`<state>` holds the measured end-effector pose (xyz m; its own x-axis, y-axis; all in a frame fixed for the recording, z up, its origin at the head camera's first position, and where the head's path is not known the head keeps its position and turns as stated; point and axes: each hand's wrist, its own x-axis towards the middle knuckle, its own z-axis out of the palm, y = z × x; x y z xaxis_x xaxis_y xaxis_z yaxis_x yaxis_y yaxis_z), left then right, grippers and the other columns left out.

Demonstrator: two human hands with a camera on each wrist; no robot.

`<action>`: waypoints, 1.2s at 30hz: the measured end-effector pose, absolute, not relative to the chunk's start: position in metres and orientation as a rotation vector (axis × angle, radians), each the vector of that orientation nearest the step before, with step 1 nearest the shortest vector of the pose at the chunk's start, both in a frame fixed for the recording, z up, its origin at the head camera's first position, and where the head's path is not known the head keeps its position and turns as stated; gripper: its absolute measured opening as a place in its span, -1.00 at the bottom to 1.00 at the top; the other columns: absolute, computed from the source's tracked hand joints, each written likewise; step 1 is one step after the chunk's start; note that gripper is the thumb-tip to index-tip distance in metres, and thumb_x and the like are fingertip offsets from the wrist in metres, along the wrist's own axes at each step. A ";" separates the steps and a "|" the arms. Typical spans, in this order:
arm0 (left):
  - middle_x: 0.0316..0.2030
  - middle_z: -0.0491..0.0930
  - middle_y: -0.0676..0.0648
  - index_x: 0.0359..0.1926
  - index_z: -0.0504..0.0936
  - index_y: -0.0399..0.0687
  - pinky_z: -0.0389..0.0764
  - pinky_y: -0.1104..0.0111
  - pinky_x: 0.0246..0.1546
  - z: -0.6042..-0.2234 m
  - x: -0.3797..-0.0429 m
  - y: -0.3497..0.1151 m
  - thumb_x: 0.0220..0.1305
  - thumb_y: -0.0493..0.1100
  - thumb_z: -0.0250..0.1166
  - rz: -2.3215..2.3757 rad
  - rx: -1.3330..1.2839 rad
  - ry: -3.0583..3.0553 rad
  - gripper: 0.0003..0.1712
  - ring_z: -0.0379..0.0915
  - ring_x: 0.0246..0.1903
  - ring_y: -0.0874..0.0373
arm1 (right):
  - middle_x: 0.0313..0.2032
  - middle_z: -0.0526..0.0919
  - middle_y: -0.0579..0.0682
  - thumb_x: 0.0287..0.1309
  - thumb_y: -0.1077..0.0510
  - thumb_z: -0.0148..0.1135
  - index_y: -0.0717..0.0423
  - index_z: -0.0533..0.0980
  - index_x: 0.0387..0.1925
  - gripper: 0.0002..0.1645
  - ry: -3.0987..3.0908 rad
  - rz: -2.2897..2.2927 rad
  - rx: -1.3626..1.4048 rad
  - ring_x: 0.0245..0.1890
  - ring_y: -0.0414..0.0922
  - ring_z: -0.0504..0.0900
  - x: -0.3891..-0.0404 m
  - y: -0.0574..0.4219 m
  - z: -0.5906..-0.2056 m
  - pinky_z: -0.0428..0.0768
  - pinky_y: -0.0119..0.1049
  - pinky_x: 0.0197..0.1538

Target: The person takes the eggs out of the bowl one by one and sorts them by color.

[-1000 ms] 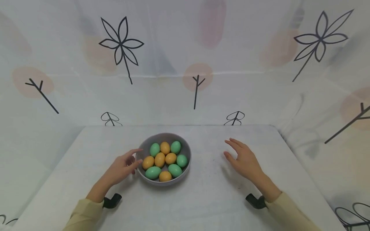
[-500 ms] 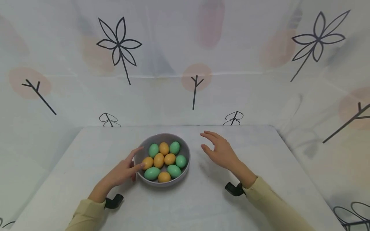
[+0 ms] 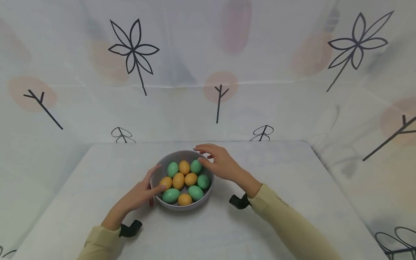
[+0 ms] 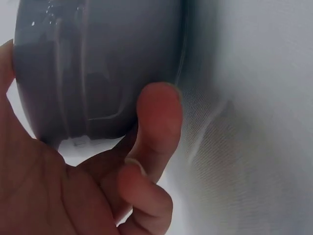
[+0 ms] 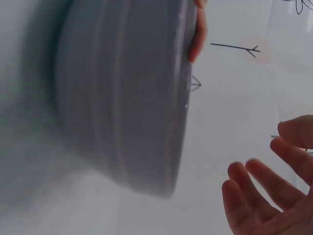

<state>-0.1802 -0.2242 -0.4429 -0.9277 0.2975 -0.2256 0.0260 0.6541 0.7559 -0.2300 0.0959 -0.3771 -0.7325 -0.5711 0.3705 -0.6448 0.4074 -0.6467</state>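
Observation:
A round grey bowl (image 3: pixel 177 156) stands on the white-covered table, with several green eggs (image 3: pixel 170 195) and orange-yellow eggs (image 3: pixel 178 180) inside. At its left side my left hand (image 3: pixel 138 196) grips it, the thumb over the rim. The left wrist view shows curled fingers (image 4: pixel 159 115) against the bowl's lower outer wall (image 4: pixel 112 54). Above the bowl's right back rim hovers my right hand (image 3: pixel 224 164), its thumb tip overlapping a green egg (image 3: pixel 196 166) in the head view. In the right wrist view that hand (image 5: pixel 281 198) has loosely spread fingers, apart from the bowl's wall (image 5: pixel 142 103).
A white cloth backdrop (image 3: pixel 182 108) with printed flowers and twigs rises behind the table (image 3: pixel 276 151) and at its sides. Both forearms, in beige sleeves (image 3: pixel 276 213), carry black wrist cameras (image 3: pixel 239 201).
My right hand has swept left from the table's right side to over the bowl's right rim. My left hand has settled onto the bowl's left rim. The eggs stay in place.

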 end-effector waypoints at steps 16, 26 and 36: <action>-0.56 0.61 -0.09 0.57 -0.23 0.28 0.42 0.15 -0.16 -0.441 -0.174 -0.227 0.42 0.23 0.14 1.198 0.233 2.486 -0.06 0.57 -0.52 0.01 | 0.08 0.65 -0.04 0.43 0.11 0.15 0.04 0.55 0.19 -0.64 -2.728 1.448 1.314 0.04 -0.24 0.59 -0.257 0.013 -0.370 0.49 -0.35 0.10; -0.55 0.61 -0.11 0.57 -0.25 0.25 0.42 0.17 -0.22 -0.441 -0.177 -0.224 0.42 0.20 0.16 1.229 0.252 2.446 -0.04 0.55 -0.50 0.00 | -0.05 0.66 -0.17 0.41 0.10 0.18 0.03 0.60 0.02 -0.77 -2.828 1.459 1.368 -0.03 -0.30 0.56 -0.265 -0.010 -0.392 0.46 -0.38 0.08; -0.45 0.60 -0.13 0.57 -0.31 0.27 0.44 0.17 -0.28 -0.443 -0.179 -0.224 0.44 0.15 0.17 1.278 0.296 2.398 -0.02 0.55 -0.46 -0.03 | -0.09 0.66 -0.28 0.28 0.22 0.27 0.00 0.68 -0.05 -0.77 -2.945 1.312 1.591 -0.03 -0.39 0.55 -0.267 -0.016 -0.403 0.43 -0.46 0.09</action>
<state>-0.1786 -0.2242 -0.4433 -0.8956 0.3676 -0.2507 -0.0032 0.5581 0.8298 -0.2666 -0.0158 -0.4028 -0.5271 -0.8482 -0.0522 -0.5284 0.3753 -0.7615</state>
